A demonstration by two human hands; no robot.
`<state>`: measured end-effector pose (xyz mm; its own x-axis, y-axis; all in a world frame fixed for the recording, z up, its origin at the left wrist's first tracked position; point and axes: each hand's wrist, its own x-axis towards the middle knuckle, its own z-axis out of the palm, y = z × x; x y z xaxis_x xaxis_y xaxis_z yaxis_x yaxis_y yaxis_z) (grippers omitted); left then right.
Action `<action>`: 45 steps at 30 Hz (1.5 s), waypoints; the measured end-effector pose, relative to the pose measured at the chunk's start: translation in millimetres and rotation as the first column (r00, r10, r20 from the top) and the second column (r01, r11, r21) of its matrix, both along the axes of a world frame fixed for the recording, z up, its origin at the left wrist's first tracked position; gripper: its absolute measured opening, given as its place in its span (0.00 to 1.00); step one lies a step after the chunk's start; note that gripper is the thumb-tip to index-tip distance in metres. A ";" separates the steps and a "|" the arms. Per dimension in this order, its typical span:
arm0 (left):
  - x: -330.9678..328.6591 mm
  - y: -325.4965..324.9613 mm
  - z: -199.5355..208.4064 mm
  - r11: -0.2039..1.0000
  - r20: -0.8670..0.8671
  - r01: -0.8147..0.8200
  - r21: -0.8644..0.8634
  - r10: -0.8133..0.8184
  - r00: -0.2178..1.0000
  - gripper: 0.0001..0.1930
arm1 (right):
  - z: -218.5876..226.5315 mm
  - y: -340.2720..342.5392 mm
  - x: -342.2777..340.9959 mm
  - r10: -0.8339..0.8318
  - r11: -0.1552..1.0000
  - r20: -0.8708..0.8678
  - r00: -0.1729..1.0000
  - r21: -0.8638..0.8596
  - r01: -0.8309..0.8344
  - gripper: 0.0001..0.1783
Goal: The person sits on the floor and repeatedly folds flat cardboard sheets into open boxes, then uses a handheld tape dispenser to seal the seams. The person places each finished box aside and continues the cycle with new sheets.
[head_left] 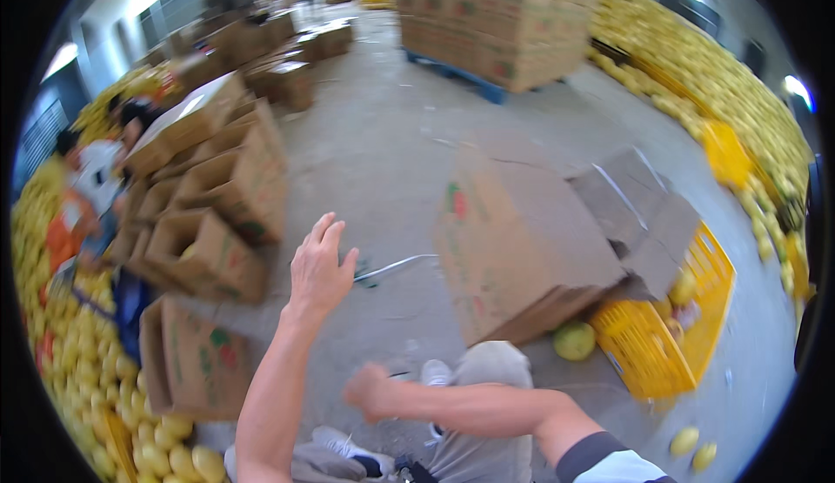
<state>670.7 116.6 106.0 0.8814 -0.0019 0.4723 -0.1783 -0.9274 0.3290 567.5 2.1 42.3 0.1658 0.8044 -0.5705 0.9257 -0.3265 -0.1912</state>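
My left hand [320,265] is raised over the concrete floor, fingers stretched out and nothing in it. Beside its thumb, a white strap [396,265] runs toward a large brown carton [513,239] on the right; whether strap and thumb touch I cannot tell. My right hand [372,392] is lower down, in front of my knees and smeared by motion, so its fingers do not show clearly. The large carton lies close to my right knee, with flattened cardboard [639,209] beside it. A single carton [196,361] stands to the left of my left forearm.
Several open cartons [213,191] are stacked at left, near seated people [91,183]. Yellow pomelo-like fruit [96,379] heaps along the left side. At right are a yellow crate [639,348], a loose fruit [574,341] and another heap [696,57]. Stacked cartons [496,22] stand on a blue pallet [461,78].
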 end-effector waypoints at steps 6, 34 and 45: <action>61.0 -188.2 -26.3 0.755 -0.117 0.647 0.106 -0.636 0.763 0.39 | -63.6 -2.9 -10.8 -0.096 0.947 -0.046 0.994 0.305 0.105 0.23; 67.1 -17.7 30.7 0.740 -0.138 0.468 0.482 -0.464 0.875 0.11 | -9.4 -39.4 22.5 0.025 0.998 -0.132 0.991 0.058 -0.018 0.30; -43.6 47.9 -14.1 0.992 -0.401 -0.129 -0.016 0.112 0.909 0.17 | 44.5 -41.8 87.2 -0.561 0.749 -0.357 0.747 0.164 0.642 0.45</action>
